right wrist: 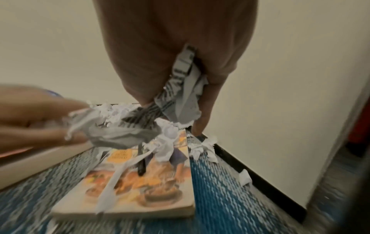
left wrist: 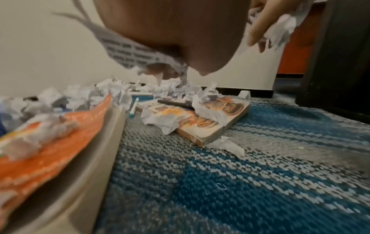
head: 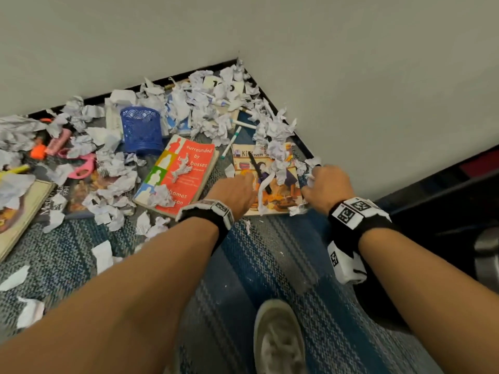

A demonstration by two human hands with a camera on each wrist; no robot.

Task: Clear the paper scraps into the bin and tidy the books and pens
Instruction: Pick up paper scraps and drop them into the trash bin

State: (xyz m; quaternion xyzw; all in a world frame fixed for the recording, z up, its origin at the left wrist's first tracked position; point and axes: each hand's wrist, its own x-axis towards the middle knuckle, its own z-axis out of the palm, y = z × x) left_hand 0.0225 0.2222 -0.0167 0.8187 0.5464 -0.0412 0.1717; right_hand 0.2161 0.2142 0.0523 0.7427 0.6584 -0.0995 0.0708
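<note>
Crumpled and torn paper scraps (head: 205, 109) litter the blue carpet in the wall corner. My left hand (head: 251, 182) hovers over the left edge of the kitchen cookbook (head: 280, 201) and grips a printed paper strip (left wrist: 128, 49) together with a crumpled scrap (right wrist: 112, 131). My right hand (head: 313, 176) is at the cookbook's right edge, its fingers curled round printed scraps (right wrist: 180, 95). A black pen (head: 259, 171) and more scraps lie on the cookbook. The red book (head: 181, 171) lies to the left, with a white marker (head: 231, 143) between the two books.
A blue mesh pen cup (head: 141, 130) stands behind the red book. Pink scissors (head: 81, 166), highlighters (head: 48, 147) and a large book (head: 16, 211) lie at far left. Dark furniture (head: 445, 201) and a grey rounded object (head: 486, 255) are at right. My shoe (head: 278, 338) is near.
</note>
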